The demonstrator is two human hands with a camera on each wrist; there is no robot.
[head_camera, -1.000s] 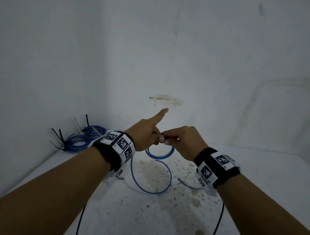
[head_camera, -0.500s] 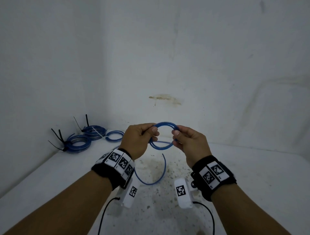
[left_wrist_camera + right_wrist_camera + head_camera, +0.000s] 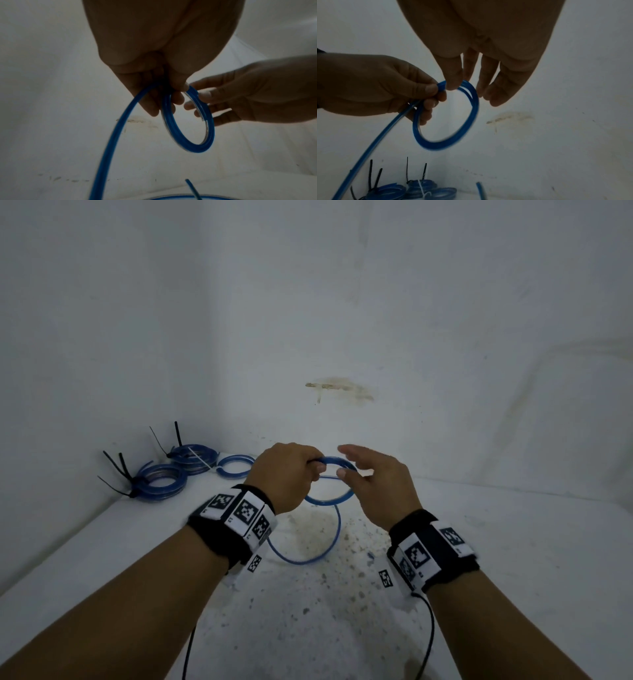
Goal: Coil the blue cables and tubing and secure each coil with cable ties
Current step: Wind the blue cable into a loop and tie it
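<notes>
My left hand (image 3: pixel 291 472) pinching the blue tubing (image 3: pixel 334 481) loop above the table (image 3: pixel 513 542), my right hand (image 3: pixel 375 486) loose-fingered, thumb touching it, tied coils (image 3: pixel 178 474) crowd the far-left wall corner, open surface rightward, the left wrist view alone shows the tubing's cut end.

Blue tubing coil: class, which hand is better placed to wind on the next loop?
Right, probably. The left hand is pinching the blue tubing coil closed, while the right hand is open beside it, fingers straight, free to fetch the loose tail.
</notes>
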